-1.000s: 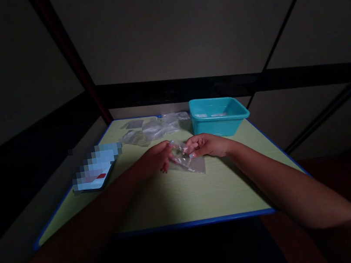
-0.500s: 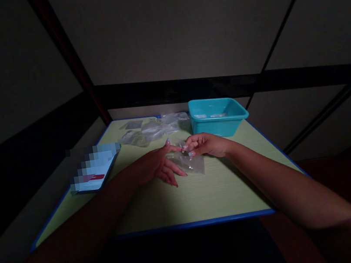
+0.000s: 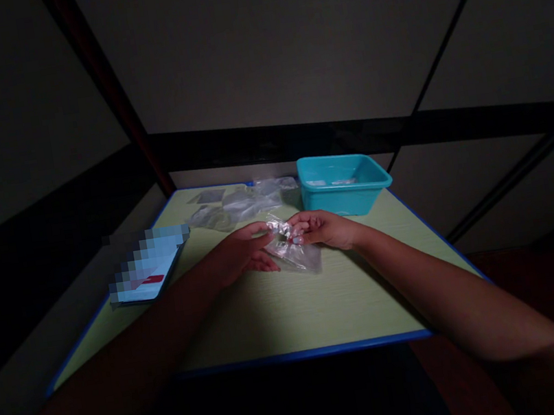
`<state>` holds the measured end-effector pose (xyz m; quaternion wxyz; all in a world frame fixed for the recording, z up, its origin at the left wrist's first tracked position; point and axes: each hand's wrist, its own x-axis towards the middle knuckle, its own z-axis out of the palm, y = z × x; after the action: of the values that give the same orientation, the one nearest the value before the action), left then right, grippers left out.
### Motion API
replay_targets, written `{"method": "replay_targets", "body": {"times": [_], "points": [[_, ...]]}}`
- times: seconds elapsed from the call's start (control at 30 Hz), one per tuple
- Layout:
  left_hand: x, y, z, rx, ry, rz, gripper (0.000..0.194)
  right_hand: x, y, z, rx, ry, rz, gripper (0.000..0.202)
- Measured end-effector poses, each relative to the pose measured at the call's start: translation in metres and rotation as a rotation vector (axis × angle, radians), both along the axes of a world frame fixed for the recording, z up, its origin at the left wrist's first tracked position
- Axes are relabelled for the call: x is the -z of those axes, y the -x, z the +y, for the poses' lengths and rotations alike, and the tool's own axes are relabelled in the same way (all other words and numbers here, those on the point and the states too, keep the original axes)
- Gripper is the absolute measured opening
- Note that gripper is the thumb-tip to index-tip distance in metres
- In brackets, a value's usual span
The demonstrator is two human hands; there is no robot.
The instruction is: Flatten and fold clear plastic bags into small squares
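Note:
A clear plastic bag (image 3: pixel 301 256) is stretched between my two hands above the middle of the table. My left hand (image 3: pixel 254 247) pinches its left side between thumb and fingers, the other fingers curled beneath. On the right side, my right hand (image 3: pixel 320 227) grips the bag with thumb and fingertips. The plastic is creased and shiny between the fingertips, with a gap showing there. Whether anything is inside the bag, I cannot tell.
More clear plastic bags (image 3: pixel 250 203) lie in a loose pile at the back. A turquoise plastic basket (image 3: pixel 344 203) stands at the back right, with something pale inside. At the left lies a phone or tablet (image 3: pixel 153 264) with a lit screen. The table (image 3: pixel 294 323) has a blue edge.
My left hand's spread fingers have closed onto the bag's left side. The bag's upper part is now pulled apart and crinkled between both hands. My right hand has hardly moved.

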<state>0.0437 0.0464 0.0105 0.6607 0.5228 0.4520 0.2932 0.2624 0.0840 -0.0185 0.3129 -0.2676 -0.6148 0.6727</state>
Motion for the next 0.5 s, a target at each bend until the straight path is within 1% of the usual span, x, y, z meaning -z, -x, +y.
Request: {"method": "replay_targets", "body": {"times": [0.1, 0.2, 0.33, 0.5], "points": [[0.001, -0.001, 0.002, -0.044, -0.033, 0.061, 0.036, 0.001, 0.001, 0.000, -0.032, -0.049, -0.030, 0.043], [0.004, -0.001, 0.003, -0.089, -0.077, 0.134, 0.032, 0.004, 0.002, 0.000, -0.079, -0.087, -0.078, 0.047], [0.005, 0.000, 0.005, -0.144, -0.139, 0.230, 0.029, 0.010, 0.000, 0.003, -0.035, -0.149, -0.124, 0.055], [0.006, 0.002, 0.008, -0.143, -0.176, 0.285, 0.022, 0.013, -0.002, 0.004, -0.035, -0.288, -0.247, 0.055]]}}
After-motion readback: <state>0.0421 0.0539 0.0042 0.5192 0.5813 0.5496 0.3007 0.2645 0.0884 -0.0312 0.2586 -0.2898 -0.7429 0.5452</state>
